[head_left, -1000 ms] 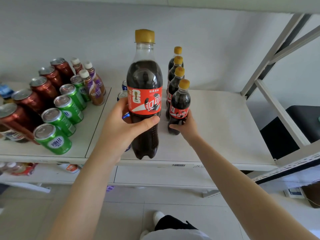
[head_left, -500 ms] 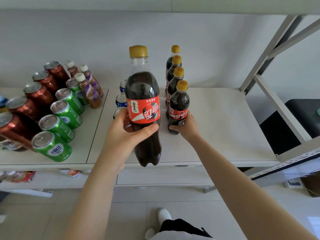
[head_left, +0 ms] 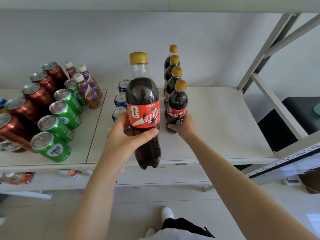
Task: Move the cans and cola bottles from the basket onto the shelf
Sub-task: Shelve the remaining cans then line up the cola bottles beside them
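My left hand (head_left: 124, 141) grips a cola bottle (head_left: 143, 108) with a yellow cap and red label, held upright just in front of the white shelf (head_left: 216, 122), its base over the shelf's front edge. My right hand (head_left: 183, 125) holds the lower part of the front bottle (head_left: 177, 103) in a row of several cola bottles that stand on the shelf and run back toward the wall. Blue cans (head_left: 120, 99) stand in a line behind the held bottle, partly hidden by it and my left hand. The basket is out of view.
Green cans (head_left: 65, 110), red cans (head_left: 37, 94) and small coffee bottles (head_left: 88, 90) fill the left shelf board. The shelf's white upright and braces (head_left: 270, 54) rise on the right, with a black seat (head_left: 294, 122) behind them. A lower shelf holds packets.
The bottle in my left hand has come down and sits lower against the shelf edge. My right hand stays on the front bottle of the row.
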